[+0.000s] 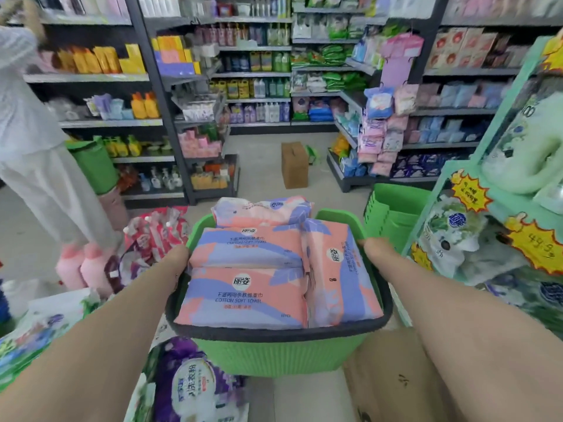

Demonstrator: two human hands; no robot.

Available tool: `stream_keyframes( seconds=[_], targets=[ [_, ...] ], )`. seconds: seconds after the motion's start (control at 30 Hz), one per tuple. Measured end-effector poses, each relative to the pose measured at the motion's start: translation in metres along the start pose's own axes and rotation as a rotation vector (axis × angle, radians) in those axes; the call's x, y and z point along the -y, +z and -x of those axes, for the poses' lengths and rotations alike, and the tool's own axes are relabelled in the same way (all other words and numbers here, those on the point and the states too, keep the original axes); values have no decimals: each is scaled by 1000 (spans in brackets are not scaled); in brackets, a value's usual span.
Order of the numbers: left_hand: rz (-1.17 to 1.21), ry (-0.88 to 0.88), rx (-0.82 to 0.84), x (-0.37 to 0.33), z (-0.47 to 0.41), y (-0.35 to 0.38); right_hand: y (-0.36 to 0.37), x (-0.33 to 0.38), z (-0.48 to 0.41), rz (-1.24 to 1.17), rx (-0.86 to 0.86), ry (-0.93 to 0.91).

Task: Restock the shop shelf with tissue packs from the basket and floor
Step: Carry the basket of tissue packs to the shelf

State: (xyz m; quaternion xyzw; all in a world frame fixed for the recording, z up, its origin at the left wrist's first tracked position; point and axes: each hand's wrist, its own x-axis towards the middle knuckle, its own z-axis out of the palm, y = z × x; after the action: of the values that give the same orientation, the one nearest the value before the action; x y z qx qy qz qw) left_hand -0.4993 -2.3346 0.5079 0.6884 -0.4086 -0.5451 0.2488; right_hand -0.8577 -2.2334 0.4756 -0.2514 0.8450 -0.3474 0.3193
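While left hand (178,263) and right hand (376,248) grip the green basket (274,354), a cardboard box (294,165) sits mid-aisle; tissue packs (243,296) read "COTTON SOFT TOWEL".

There are four tissue packs (243,296) and one green basket (274,354).
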Motion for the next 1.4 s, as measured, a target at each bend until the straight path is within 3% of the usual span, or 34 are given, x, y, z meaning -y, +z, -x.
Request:
stream_keyframes(
  seconds=[0.2,0.67,0.83,1.4],
  targets=[
    [-95,35,-76,-88,-100,63,3,55,-133,10,-29,4],
    [26,-40,106,-297,-343,223,-19,201,-443,169,-81,50],
    [-35,-19,99,-368,-452,263,-10,253,-532,178,-71,63],
    [-237,71,180,-613,-762,462,0,374,-862,-60,-210,305]
  ],
)
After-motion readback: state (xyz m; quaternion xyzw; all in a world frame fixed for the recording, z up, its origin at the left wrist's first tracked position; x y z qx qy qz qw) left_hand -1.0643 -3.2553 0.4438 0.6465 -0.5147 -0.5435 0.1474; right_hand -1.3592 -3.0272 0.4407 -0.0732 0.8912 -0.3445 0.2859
